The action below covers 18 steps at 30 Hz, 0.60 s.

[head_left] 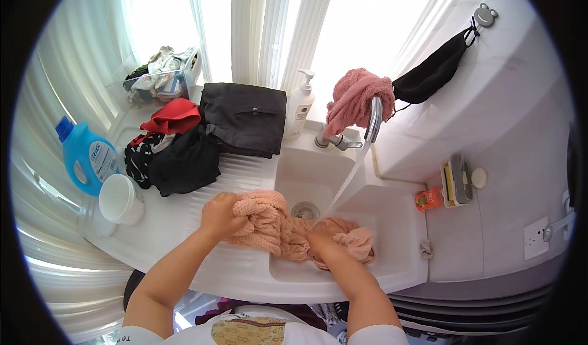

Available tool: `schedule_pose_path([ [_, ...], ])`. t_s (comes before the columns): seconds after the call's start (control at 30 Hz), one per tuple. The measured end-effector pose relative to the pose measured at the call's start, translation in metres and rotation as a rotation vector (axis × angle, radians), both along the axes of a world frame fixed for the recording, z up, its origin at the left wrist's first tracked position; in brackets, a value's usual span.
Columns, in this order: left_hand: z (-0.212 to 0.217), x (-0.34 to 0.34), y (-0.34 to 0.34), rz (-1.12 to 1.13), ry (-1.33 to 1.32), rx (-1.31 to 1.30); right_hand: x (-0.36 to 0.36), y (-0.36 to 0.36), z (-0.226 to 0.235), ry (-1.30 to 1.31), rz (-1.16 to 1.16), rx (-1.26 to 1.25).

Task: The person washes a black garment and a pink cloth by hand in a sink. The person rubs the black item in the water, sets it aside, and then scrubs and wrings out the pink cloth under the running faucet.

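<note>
A peach-coloured textured towel [269, 225] stretches from the ribbed washboard side of the white sink [288, 293] down into the basin. At its left end, my left hand [222, 215] is closed on a bunched fold. My right hand [320, 238] grips the towel lower down inside the basin, its fingertips partly hidden by cloth. Water runs from the chrome faucet [373, 121] in a slanting stream, falling close to the towel near my right hand. Part of the drain [305, 211] shows just beyond the cloth.
Dark folded trousers [245, 115], black clothing [187, 164] and a red garment [174, 117] lie at the back left. A blue detergent jug [86, 155] and white tub [122, 199] stand farther left. Behind the basin are a pump bottle [300, 106] and a pink cloth [358, 100] draped over the faucet.
</note>
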<state>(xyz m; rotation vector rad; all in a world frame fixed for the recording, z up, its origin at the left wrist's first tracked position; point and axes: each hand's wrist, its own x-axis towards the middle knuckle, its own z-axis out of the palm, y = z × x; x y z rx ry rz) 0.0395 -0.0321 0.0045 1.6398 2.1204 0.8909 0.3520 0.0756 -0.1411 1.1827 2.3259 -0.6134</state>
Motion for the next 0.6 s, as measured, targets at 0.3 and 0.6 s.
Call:
schedule_pose_path([
  [0.3,0.024,0.02,0.004,0.171,-0.273,-0.046,0.008,0.051,0.103,0.989,-0.783,-0.213],
  [0.6,-0.004,0.062,-0.006,-0.025,0.139,0.001,0.0,0.017,0.053,-0.108,-0.106,0.371],
])
